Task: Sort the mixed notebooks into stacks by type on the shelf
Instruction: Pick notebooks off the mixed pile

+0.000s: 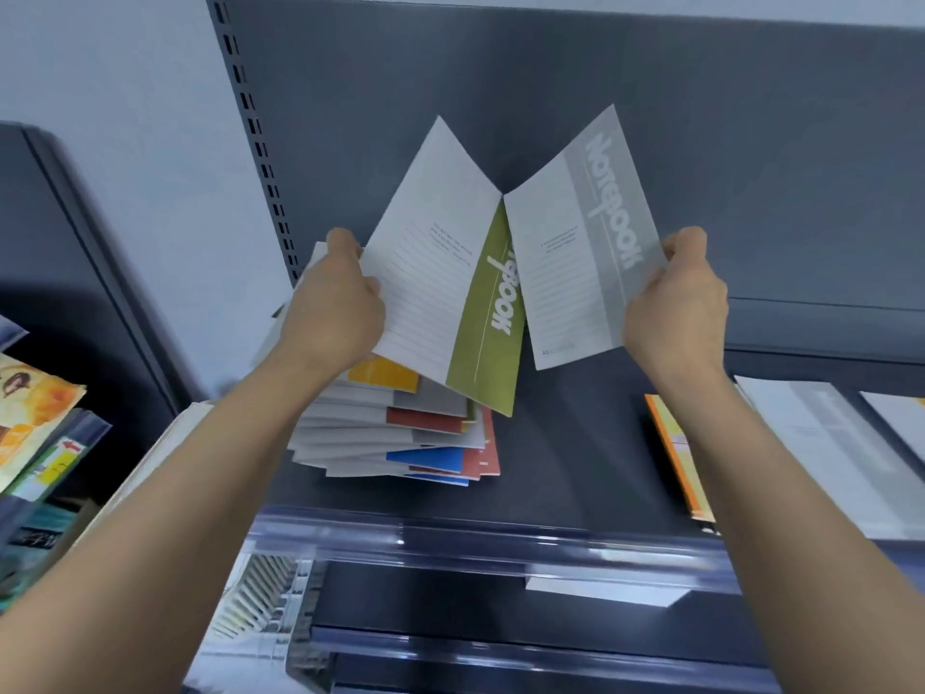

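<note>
Left hand [333,303] grips the green-band notebook [483,338] by its outer edge, tilted up over the mixed stack [400,428] on the shelf [575,443]. Right hand [675,298] pinches the grey-band notebook [585,252] at its edge, clear of the shelf. Thin softcovers: probably light, floppy and slick. Take a deep edge grip, since a corner pinch risks sag or slip.

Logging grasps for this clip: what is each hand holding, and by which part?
The left hand grips the green-banded notebook by its left edge; the right hand pinches the grey-banded notebook by its lower right edge.
</note>
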The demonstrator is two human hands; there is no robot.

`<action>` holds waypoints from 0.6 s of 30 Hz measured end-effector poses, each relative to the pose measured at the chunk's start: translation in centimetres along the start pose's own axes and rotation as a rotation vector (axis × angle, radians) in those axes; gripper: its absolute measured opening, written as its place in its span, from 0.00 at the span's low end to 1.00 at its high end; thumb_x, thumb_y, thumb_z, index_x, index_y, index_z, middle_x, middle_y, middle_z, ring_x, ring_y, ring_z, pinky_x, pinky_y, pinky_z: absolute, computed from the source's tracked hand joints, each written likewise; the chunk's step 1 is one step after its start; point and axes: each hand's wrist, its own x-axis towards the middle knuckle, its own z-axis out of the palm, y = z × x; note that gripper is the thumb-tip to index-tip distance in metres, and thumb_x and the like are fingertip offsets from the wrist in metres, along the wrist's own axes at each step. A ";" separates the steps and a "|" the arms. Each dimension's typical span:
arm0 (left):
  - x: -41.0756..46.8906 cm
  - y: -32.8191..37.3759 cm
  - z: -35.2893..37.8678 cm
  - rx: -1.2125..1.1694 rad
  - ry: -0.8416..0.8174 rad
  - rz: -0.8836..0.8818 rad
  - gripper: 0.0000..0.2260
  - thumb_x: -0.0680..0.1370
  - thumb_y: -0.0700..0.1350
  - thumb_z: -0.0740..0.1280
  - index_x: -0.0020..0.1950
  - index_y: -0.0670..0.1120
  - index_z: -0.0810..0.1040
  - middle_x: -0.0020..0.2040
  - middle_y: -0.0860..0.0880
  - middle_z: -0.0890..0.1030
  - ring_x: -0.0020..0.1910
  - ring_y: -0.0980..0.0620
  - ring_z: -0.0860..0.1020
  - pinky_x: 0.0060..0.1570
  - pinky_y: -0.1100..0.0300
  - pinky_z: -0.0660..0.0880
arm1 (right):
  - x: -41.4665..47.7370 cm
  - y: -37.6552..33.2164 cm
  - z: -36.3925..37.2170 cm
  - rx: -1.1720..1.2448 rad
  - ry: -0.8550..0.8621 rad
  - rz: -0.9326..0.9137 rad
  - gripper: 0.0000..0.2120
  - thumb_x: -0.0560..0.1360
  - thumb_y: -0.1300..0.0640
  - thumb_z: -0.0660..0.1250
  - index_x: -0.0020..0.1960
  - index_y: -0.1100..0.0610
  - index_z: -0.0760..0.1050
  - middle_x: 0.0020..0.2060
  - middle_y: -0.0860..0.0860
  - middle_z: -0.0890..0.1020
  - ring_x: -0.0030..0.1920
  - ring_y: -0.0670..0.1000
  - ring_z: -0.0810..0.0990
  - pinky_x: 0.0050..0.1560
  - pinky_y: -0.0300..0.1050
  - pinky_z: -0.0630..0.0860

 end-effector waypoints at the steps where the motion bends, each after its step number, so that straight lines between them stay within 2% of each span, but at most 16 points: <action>1: -0.3 0.8 0.7 -0.025 0.019 -0.008 0.06 0.80 0.37 0.55 0.55 0.44 0.62 0.39 0.49 0.70 0.34 0.47 0.73 0.32 0.49 0.78 | 0.4 0.9 -0.8 0.004 0.009 -0.003 0.14 0.74 0.69 0.50 0.58 0.60 0.63 0.40 0.54 0.71 0.42 0.59 0.71 0.38 0.49 0.66; 3: -0.9 2.5 2.7 -0.043 0.053 -0.002 0.05 0.80 0.37 0.55 0.54 0.44 0.61 0.37 0.51 0.69 0.33 0.50 0.71 0.34 0.49 0.76 | 1.3 3.0 -2.6 0.009 0.023 -0.002 0.14 0.73 0.70 0.51 0.57 0.60 0.63 0.40 0.55 0.72 0.42 0.59 0.71 0.37 0.49 0.66; 5: -1.7 4.7 5.3 -0.057 0.074 0.013 0.05 0.80 0.37 0.55 0.55 0.43 0.62 0.37 0.50 0.69 0.33 0.52 0.70 0.36 0.53 0.68 | 2.3 5.6 -4.8 -0.001 0.038 0.020 0.15 0.73 0.71 0.51 0.58 0.60 0.63 0.40 0.54 0.72 0.42 0.58 0.71 0.36 0.47 0.65; 8: -3.0 8.1 9.5 -0.078 0.123 0.019 0.08 0.80 0.36 0.56 0.59 0.40 0.64 0.42 0.47 0.72 0.39 0.48 0.71 0.39 0.58 0.63 | 3.9 10.1 -8.0 -0.028 0.066 0.058 0.16 0.73 0.71 0.52 0.58 0.60 0.63 0.35 0.52 0.70 0.41 0.59 0.71 0.36 0.50 0.67; 10: -3.9 10.6 12.4 -0.111 0.142 0.049 0.08 0.80 0.36 0.57 0.59 0.38 0.64 0.44 0.46 0.72 0.41 0.47 0.71 0.39 0.57 0.65 | 4.9 13.2 -10.2 -0.030 0.085 0.085 0.14 0.74 0.70 0.53 0.58 0.60 0.63 0.37 0.53 0.70 0.42 0.60 0.71 0.37 0.52 0.69; 12: -4.7 12.7 15.2 -0.149 0.129 0.055 0.07 0.80 0.35 0.57 0.57 0.39 0.64 0.44 0.47 0.72 0.39 0.47 0.72 0.37 0.54 0.70 | 5.7 16.1 -12.2 -0.044 0.095 0.108 0.12 0.75 0.68 0.54 0.58 0.60 0.64 0.41 0.55 0.71 0.42 0.59 0.70 0.37 0.49 0.65; 15: -6.0 15.0 18.6 -0.182 0.106 0.038 0.06 0.80 0.34 0.56 0.55 0.41 0.62 0.43 0.50 0.71 0.34 0.54 0.71 0.30 0.56 0.69 | 6.6 19.8 -14.6 -0.069 0.087 0.107 0.13 0.74 0.68 0.55 0.58 0.61 0.64 0.41 0.56 0.71 0.41 0.59 0.69 0.38 0.47 0.63; 18: -7.1 16.5 20.9 -0.201 0.089 0.017 0.05 0.81 0.36 0.55 0.54 0.43 0.61 0.40 0.52 0.71 0.34 0.57 0.70 0.29 0.57 0.69 | 7.2 22.5 -16.2 -0.092 0.063 0.112 0.14 0.73 0.70 0.54 0.57 0.61 0.64 0.40 0.56 0.72 0.41 0.59 0.69 0.38 0.48 0.63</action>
